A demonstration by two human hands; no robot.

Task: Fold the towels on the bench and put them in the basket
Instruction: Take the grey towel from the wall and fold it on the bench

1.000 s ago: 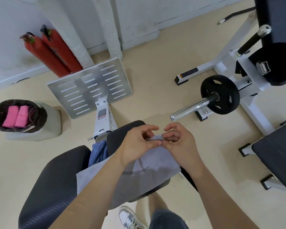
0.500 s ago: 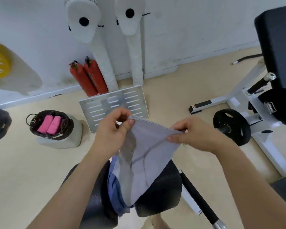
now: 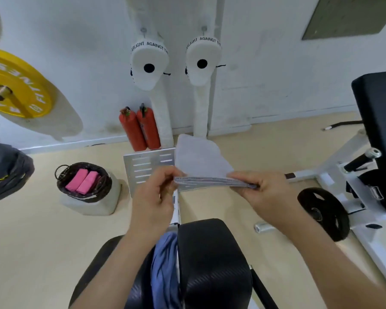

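Note:
I hold a grey towel (image 3: 201, 159) up in the air above the black bench (image 3: 212, 253). My left hand (image 3: 154, 197) pinches its near edge at the left end and my right hand (image 3: 263, 195) pinches the same edge at the right end. The cloth flips away from me, over the metal footplate. A blue towel (image 3: 165, 268) lies crumpled in the gap between the two bench pads. The dark wicker basket (image 3: 61, 175) sits on a pale block on the floor at the left, with two folded pink towels (image 3: 81, 181) inside.
A slotted metal footplate (image 3: 147, 166) stands beyond the bench. Two red extinguishers (image 3: 140, 128) lean at the wall. A white machine with a black weight plate (image 3: 323, 212) is on the right. A yellow plate (image 3: 11, 83) hangs at the left.
Both hands lifted the grey towel off the bench and spread apart along its edge. The cloth, hanging down half a second ago, now swings up and away. The view tilted up.

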